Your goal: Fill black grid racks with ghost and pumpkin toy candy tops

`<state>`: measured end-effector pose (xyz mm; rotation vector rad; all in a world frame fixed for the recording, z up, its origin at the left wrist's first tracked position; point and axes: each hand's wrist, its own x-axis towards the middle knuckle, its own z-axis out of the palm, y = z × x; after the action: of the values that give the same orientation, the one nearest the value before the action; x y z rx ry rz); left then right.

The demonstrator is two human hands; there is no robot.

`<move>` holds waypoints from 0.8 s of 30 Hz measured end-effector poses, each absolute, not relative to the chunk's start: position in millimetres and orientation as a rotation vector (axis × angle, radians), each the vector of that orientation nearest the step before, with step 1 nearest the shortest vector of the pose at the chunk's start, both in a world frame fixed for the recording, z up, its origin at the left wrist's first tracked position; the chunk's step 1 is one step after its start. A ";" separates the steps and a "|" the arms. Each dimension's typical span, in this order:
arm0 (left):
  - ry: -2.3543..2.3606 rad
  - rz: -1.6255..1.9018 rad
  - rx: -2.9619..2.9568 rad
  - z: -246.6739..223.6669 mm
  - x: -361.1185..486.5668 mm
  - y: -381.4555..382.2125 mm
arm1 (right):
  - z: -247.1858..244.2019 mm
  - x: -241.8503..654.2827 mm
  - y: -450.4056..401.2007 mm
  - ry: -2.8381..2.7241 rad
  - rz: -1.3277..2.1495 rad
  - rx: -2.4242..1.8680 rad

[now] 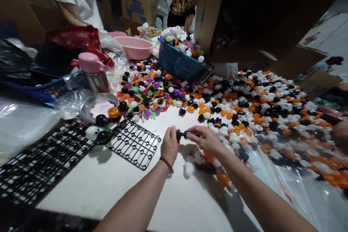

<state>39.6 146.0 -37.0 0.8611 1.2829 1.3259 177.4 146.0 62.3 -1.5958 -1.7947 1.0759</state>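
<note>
Above the white table (130, 185), my left hand (170, 143), with a dark red bead bracelet (166, 165) at its wrist, pinches one end of a small black plastic piece (180, 135). My right hand (205, 139) closes its fingertips on the other end of that piece; the exact kind is too small to make out. Under my right forearm lies a loose group of white, orange and black plastic toy heads (199, 156). Left of my hands is a black plastic grid (140, 141), with several white, black and orange toy heads (103, 137) at its far left corner.
Several stacked black grids (49, 156) lie at left. Behind them stand a metal dish of paper cards (84, 112) and a pink-lidded flask (96, 79). A blue basket (179, 63) and pink basin (136, 48) stand farther back. Toy heads (261, 105) spread rightward. Two people are beyond.
</note>
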 end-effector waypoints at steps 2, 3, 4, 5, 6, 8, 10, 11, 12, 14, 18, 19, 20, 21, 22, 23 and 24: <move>1.320 1.309 0.909 -37.5 39.4 146.4 | 59.9 176.7 146.2 -1.838 1.041 -1.569; 1.335 1.301 0.929 -37.7 39.5 146.3 | 57.6 176.3 146.2 -1.855 1.038 -1.556; 1.348 1.293 0.951 -37.9 39.7 145.9 | 54.7 175.4 145.9 -1.865 1.046 -1.548; 1.360 1.284 0.972 -38.1 40.0 145.4 | 51.5 173.8 145.3 -1.871 1.060 -1.545; 1.371 1.276 0.994 -38.4 40.4 144.6 | 48.1 171.1 144.2 -1.876 1.067 -1.546; 1.392 1.266 1.025 -39.3 41.0 143.2 | 42.1 162.8 141.5 -1.904 1.016 -1.552; 1.411 1.267 1.036 -40.5 40.9 142.5 | 38.5 153.3 139.2 -1.932 0.905 -1.570; 1.415 1.271 1.036 -41.0 40.6 142.6 | 38.2 150.0 138.8 -1.942 0.860 -1.577; 1.413 1.276 1.038 -41.3 40.1 142.9 | 39.0 148.6 139.1 -1.953 0.840 -1.580; 1.392 1.282 1.053 -41.1 39.4 143.7 | 43.7 154.1 142.0 -2.001 0.883 -1.589; 1.315 1.296 1.102 -39.7 39.8 144.5 | 58.9 189.3 158.8 -2.311 0.702 -1.622; 1.307 1.306 1.098 -39.8 40.1 144.6 | 62.3 196.8 165.6 -2.384 0.537 -1.627; 1.308 1.319 1.083 -40.3 40.3 144.8 | 65.0 201.2 173.5 -2.434 0.373 -1.617; 1.317 1.334 1.059 -41.2 40.3 145.0 | 66.8 201.5 182.5 -2.466 0.250 -1.596; 1.331 1.347 1.030 -42.4 40.1 145.5 | 67.5 197.3 192.7 -2.488 0.178 -1.565; 1.344 1.358 1.000 -43.7 39.8 146.2 | 67.0 188.9 203.9 -2.515 0.149 -1.523; 1.356 1.368 0.971 -45.0 39.5 147.1 | 65.1 176.8 216.2 -2.548 0.145 -1.472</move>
<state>39.5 147.1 -45.0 0.9710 1.3559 1.3675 176.8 216.2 65.1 -1.4725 -2.5479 0.1447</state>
